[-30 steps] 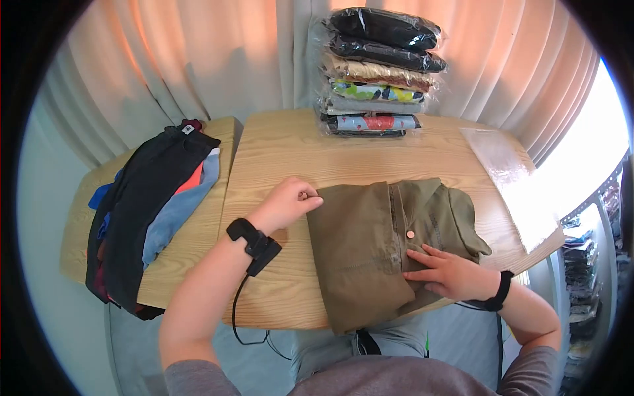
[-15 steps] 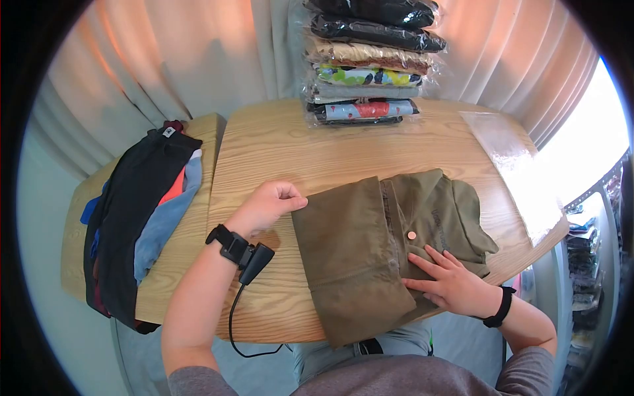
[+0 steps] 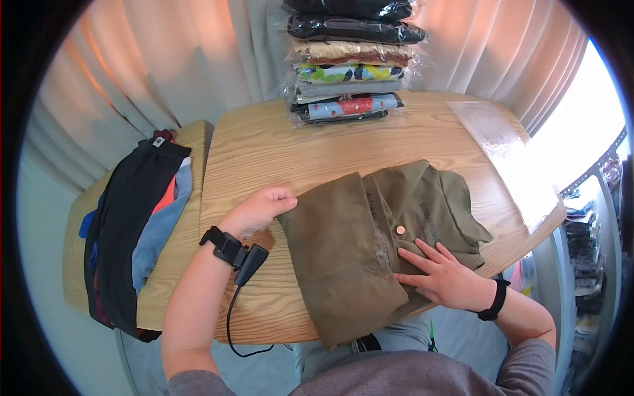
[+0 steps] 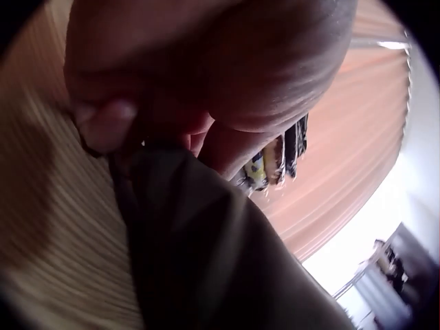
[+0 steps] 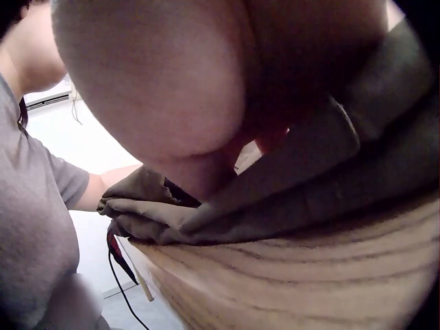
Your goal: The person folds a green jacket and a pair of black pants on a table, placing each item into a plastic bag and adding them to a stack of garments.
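An olive-green garment [image 3: 337, 244] with a copper-coloured button and dark lettering lies folded on the wooden table, its lower corner hanging past the front edge. At its upper left corner, my left hand [image 3: 261, 210] pinches the fabric between thumb and fingers. The left wrist view shows the gripped cloth [image 4: 199, 234] rising to those fingers, dark and partly in shadow. My right hand [image 3: 446, 280] rests on the garment's right part with fingers spread, just below the button. In the right wrist view layers of the cloth [image 5: 275, 185] lie under that hand, whose fingertips are mostly hidden.
Several bagged folded clothes [image 3: 350, 69] are stacked at the back of the table [image 3: 244, 145]. Clear plastic bags [image 3: 505, 158] lie along the right edge. On a side table at left is a pile of clothes [image 3: 132, 231], black trousers on top. A cable [image 3: 229, 323] hangs from my left wrist.
The head view has shifted, so the stack and side pile sit further left. My left hand has drawn the garment's corner slightly leftward; the right hand stays spread on the cloth.
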The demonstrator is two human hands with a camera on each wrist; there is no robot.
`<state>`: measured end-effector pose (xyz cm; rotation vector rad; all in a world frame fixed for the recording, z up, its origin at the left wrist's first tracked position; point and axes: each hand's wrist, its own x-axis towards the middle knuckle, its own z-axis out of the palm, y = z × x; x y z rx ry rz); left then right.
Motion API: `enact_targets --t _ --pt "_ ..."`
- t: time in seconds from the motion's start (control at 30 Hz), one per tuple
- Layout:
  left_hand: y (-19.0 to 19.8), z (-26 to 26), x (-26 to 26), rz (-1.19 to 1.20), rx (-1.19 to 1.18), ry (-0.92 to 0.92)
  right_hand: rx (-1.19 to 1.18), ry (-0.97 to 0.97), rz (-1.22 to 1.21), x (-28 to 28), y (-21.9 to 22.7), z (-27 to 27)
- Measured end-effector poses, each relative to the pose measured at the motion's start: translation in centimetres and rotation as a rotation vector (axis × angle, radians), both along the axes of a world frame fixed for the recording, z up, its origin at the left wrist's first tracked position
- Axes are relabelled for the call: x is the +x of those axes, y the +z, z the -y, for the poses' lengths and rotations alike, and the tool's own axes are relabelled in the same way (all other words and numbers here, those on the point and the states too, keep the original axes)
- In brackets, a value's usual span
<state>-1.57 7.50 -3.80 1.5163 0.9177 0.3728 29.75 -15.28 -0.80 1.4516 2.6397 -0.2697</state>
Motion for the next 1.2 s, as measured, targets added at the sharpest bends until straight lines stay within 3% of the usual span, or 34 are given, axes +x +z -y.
enact_targets --t 0.07,0.13,0.33,0.4,0.47,0.57,0.63,0.67,0.73,0.83,0.97,1.03,1.07,1.17,1.2 --pt "0.2 0.0 0.4 -0.035 0.030 -0.017 0.006 -0.006 -0.008 0.0 0.0 0.1" --pt "2.7 0.6 1.1 -0.369 0.173 -0.111 0.014 -0.009 -0.016 0.0 -0.2 0.2" --pt "0.0 0.0 0.7 -0.287 0.224 -0.100 -0.026 -0.061 -0.066 -0.6 0.0 0.3" --pt "-0.5 0.3 1.0 -0.268 0.215 -0.059 0.077 -0.255 -0.534 -2.6 0.3 0.6" --pt "-0.9 0.4 1.1 -0.257 0.210 -0.022 0.157 -0.124 -0.485 -5.3 1.1 1.5" --pt "-1.8 1.4 0.6 -0.320 0.402 -0.005 0.147 -0.127 -0.373 -6.7 -1.1 2.0" --pt "-2.0 3.3 0.5 -0.366 0.494 0.383 0.183 -0.130 -0.300 -6.6 -2.1 2.1" --pt "-1.3 4.5 0.3 -0.374 0.500 0.370 0.187 -0.142 -0.311 -6.4 -2.4 2.1" --pt "2.6 8.2 0.8 -0.097 -0.219 0.374 0.223 -0.097 -0.372 -6.0 -2.9 2.3" --pt "2.9 11.0 1.4 0.068 -0.396 0.259 0.256 -0.087 -0.372 -5.9 -3.2 2.6" --pt "4.9 11.8 3.6 0.205 -0.240 0.341 0.291 -0.121 -0.466 -5.7 -3.6 2.8" --pt "6.7 12.2 6.4 0.280 -0.200 0.348 0.253 -0.215 -0.751 -5.5 -3.6 2.9" --pt "7.7 12.4 8.1 0.360 -0.161 0.363 0.258 -0.221 -0.746 -5.3 -3.8 2.9" --pt "9.6 12.5 13.6 0.361 -0.108 0.195 0.132 -0.359 -1.527 -4.9 -4.1 3.7" --pt "9.9 12.6 15.4 0.338 -0.095 0.123 0.141 -0.363 -1.525 -4.4 -4.8 4.1"
